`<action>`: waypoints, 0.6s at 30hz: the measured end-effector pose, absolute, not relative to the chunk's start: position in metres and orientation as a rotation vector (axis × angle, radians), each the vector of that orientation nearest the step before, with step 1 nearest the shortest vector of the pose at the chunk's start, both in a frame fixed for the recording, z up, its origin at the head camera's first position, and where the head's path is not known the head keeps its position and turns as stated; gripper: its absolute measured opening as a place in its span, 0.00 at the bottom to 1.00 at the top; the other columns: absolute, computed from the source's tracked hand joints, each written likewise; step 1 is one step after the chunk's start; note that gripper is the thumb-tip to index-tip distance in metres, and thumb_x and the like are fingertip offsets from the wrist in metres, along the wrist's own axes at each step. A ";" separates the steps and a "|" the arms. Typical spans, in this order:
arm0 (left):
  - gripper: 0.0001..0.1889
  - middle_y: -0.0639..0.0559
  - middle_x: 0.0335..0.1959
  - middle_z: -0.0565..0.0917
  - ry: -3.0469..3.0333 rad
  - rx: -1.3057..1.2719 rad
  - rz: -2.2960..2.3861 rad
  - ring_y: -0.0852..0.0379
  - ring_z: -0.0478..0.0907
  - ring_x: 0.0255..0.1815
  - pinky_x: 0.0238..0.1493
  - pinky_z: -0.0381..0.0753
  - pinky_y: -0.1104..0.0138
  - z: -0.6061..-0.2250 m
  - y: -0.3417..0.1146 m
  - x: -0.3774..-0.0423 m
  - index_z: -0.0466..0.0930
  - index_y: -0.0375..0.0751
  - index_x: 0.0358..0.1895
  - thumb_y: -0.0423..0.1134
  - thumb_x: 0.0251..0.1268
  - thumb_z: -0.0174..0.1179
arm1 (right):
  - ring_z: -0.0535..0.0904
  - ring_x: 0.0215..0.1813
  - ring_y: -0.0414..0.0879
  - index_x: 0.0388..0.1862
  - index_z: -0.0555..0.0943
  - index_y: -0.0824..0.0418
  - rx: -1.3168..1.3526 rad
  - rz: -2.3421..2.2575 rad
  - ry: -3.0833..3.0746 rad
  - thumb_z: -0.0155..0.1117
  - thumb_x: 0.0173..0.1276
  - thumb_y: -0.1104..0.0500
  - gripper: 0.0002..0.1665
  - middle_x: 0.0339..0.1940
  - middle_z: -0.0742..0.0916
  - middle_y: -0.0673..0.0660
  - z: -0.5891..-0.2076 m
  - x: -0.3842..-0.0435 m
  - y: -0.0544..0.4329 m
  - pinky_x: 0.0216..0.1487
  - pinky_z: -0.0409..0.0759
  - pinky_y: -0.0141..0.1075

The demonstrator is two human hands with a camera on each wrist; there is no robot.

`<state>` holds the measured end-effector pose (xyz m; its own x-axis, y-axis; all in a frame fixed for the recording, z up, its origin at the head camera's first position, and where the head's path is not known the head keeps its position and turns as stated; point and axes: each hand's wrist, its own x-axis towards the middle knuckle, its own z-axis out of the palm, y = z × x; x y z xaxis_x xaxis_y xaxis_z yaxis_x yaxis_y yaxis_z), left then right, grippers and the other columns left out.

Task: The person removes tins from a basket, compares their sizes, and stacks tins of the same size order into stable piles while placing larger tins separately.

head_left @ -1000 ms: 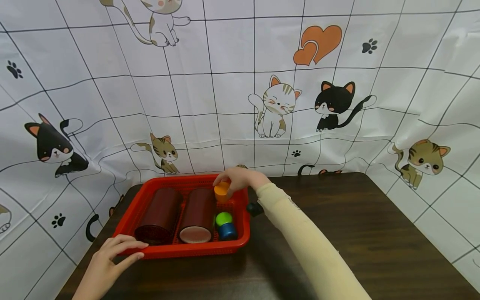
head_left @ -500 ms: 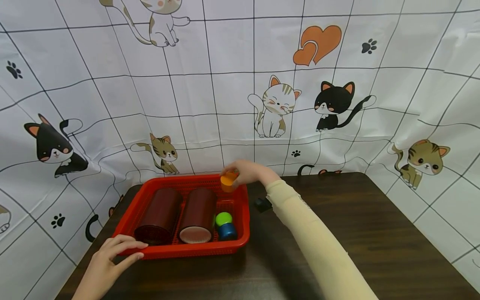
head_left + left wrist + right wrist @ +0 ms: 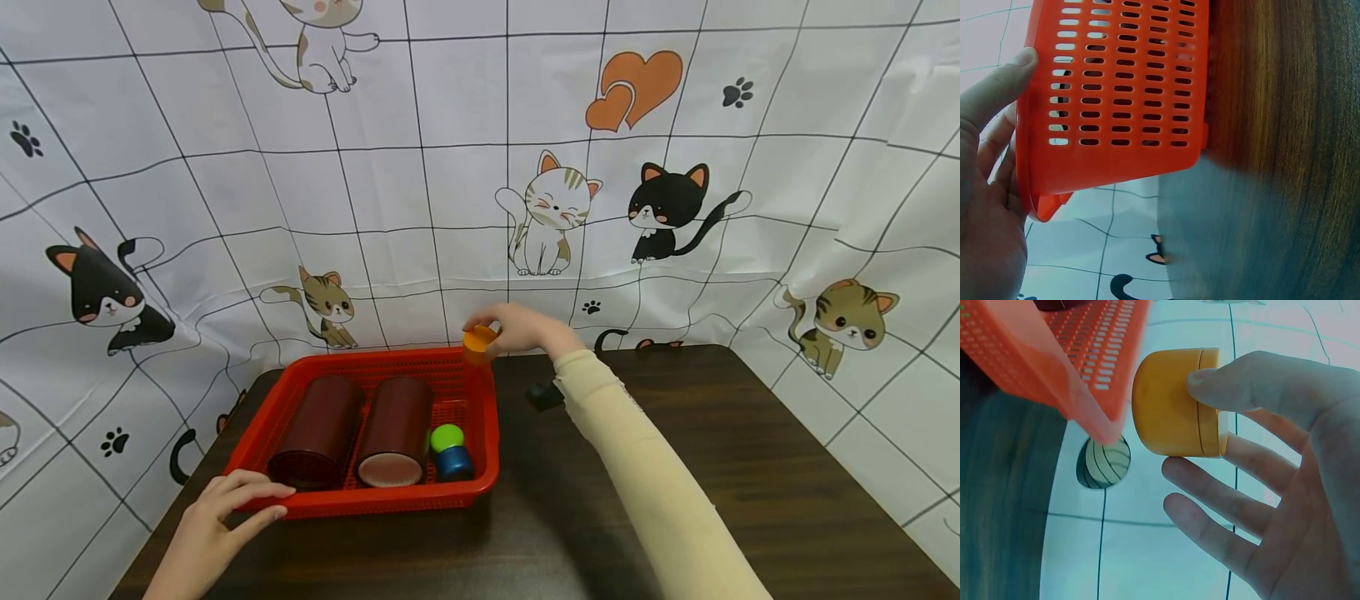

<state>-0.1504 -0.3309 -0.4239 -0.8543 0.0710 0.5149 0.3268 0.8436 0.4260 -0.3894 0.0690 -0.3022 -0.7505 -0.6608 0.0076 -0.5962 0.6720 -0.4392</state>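
Observation:
A red plastic basket [image 3: 390, 498] with slotted walls sits on the table. My left hand [image 3: 206, 525] grips its front left rim, thumb outside and fingers over the edge; the left wrist view shows the thumb pressed on the basket wall [image 3: 1104, 164]. My right hand [image 3: 525, 327] pinches a small orange jar [image 3: 477, 342] above the basket's back right corner. In the right wrist view the thumb presses the lidded end of the orange jar [image 3: 1166, 403], while the lower fingers are spread apart. Inside the basket lie two dark red cylinders [image 3: 322, 425], a green round-topped piece [image 3: 447, 437] and a blue jar [image 3: 454, 463].
The dark wooden table [image 3: 675, 483] extends to the right of the basket. A small black object [image 3: 544, 396] shows below my right wrist. A white sheet [image 3: 465, 208] with cat drawings hangs behind the table.
My right hand has lifted the orange jar from inside the basket's right side, moving up, back and to the right. My left hand and the basket have stayed in place.

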 end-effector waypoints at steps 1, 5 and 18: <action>0.18 0.69 0.39 0.80 -2.528 -0.296 -0.703 0.80 0.64 0.45 0.42 0.65 0.79 -0.424 -0.331 -0.151 0.86 0.68 0.41 0.39 0.47 0.76 | 0.77 0.63 0.53 0.66 0.77 0.51 -1.026 -0.637 2.740 0.67 0.61 0.61 0.31 0.66 0.80 0.53 -0.301 -0.389 0.071 0.63 0.76 0.47; 0.18 0.68 0.39 0.81 -2.524 -0.297 -0.701 0.80 0.64 0.45 0.42 0.65 0.79 -0.423 -0.331 -0.150 0.87 0.65 0.41 0.38 0.47 0.77 | 0.75 0.64 0.54 0.65 0.77 0.52 -0.993 -0.663 2.762 0.67 0.61 0.62 0.31 0.65 0.81 0.54 -0.300 -0.389 0.080 0.64 0.75 0.50; 0.20 0.68 0.39 0.81 -2.515 -0.299 -0.700 0.80 0.64 0.45 0.42 0.65 0.79 -0.424 -0.330 -0.151 0.86 0.68 0.41 0.38 0.46 0.77 | 0.76 0.65 0.57 0.65 0.78 0.52 -0.943 -0.642 2.812 0.67 0.62 0.62 0.30 0.67 0.80 0.56 -0.313 -0.398 0.108 0.65 0.75 0.52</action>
<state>-0.1511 -0.3303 -0.4242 -0.8465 0.0729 0.5275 0.3350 0.8428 0.4212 -0.3977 0.1079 -0.3131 -0.8018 -0.5967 0.0325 -0.5517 0.7182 -0.4241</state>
